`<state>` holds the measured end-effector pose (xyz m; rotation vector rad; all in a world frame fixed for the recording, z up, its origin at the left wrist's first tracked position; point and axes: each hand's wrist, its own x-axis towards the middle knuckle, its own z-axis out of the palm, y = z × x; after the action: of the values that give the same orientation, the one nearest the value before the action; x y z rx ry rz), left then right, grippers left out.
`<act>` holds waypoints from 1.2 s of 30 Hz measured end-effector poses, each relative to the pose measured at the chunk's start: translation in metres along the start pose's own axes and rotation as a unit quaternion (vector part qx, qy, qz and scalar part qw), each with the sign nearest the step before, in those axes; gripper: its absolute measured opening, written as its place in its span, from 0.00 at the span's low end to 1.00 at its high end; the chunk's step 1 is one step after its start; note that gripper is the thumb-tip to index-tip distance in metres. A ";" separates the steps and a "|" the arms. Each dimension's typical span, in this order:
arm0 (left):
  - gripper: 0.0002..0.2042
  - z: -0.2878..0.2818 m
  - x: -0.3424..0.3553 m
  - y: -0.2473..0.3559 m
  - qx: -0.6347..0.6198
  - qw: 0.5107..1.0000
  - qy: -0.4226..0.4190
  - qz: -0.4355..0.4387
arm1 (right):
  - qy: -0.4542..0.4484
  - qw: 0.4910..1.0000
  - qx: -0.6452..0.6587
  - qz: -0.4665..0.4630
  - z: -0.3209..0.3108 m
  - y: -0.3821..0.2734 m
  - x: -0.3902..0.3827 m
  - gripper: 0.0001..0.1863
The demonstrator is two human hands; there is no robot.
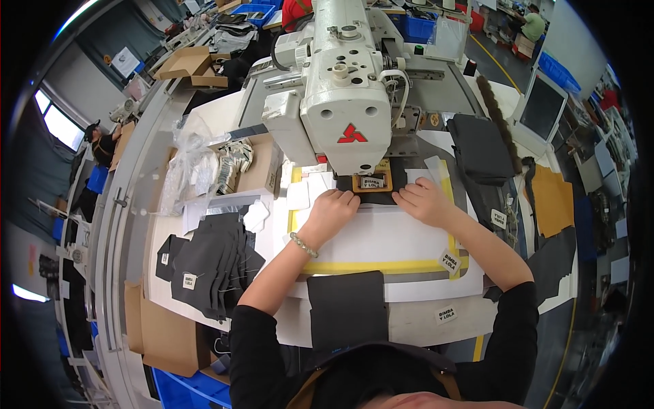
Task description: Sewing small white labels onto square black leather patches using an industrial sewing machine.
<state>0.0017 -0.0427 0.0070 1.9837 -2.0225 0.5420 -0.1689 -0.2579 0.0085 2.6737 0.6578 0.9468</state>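
My left hand (332,208) and my right hand (424,200) press flat on a dark fabric piece (373,196) under the head of a white industrial sewing machine (344,88). A small tan frame with a label (372,181) sits on the fabric just beyond my fingertips. The fabric lies on a white template with yellow borders (381,267). Both hands have fingers curled down against the fabric edge, left of and right of the frame. A beaded bracelet (302,245) is on my left wrist.
A stack of dark cut pieces (211,262) lies at the left, a dark square panel (347,307) near my chest. Plastic bags (187,167) and a cardboard box (262,170) sit left of the machine. A black pouch (480,146), brown pieces (552,198) and a monitor (541,105) lie right.
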 end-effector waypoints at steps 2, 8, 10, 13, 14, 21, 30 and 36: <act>0.09 -0.002 -0.002 0.002 -0.003 1.000 0.010 0.011 | 0.005 1.000 -0.007 -0.002 -0.002 -0.002 -0.001 0.12; 0.08 -0.016 -0.009 0.017 -0.010 0.999 0.034 0.042 | -0.001 1.000 0.002 -0.026 -0.027 -0.017 -0.006 0.11; 0.10 -0.033 -0.011 0.031 -0.020 0.997 0.039 0.061 | 0.002 0.999 -0.013 -0.031 -0.043 -0.027 -0.013 0.11; 0.11 -0.059 -0.020 0.054 -0.024 0.996 0.055 0.073 | -0.020 0.999 -0.019 -0.021 -0.072 -0.052 -0.020 0.12; 0.11 -0.067 -0.023 0.063 -0.025 0.993 0.083 0.083 | -0.029 0.999 -0.022 -0.010 -0.082 -0.062 -0.023 0.12; 0.12 -0.074 -0.055 0.108 -0.095 0.990 0.018 0.101 | -0.070 0.992 0.020 0.105 -0.104 -0.105 -0.041 0.13; 0.17 -0.067 -0.074 0.125 -0.149 0.989 -0.004 0.006 | -0.137 0.832 -0.114 0.526 -0.137 -0.076 -0.102 0.15; 0.15 -0.059 -0.076 0.126 -0.176 0.983 0.002 -0.045 | -0.193 0.781 -0.102 0.586 -0.133 -0.091 -0.129 0.13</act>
<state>-0.1258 0.0516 0.0159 1.8434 -1.8607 0.1518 -0.3738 -0.2328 0.0083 2.7464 -1.2708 0.5113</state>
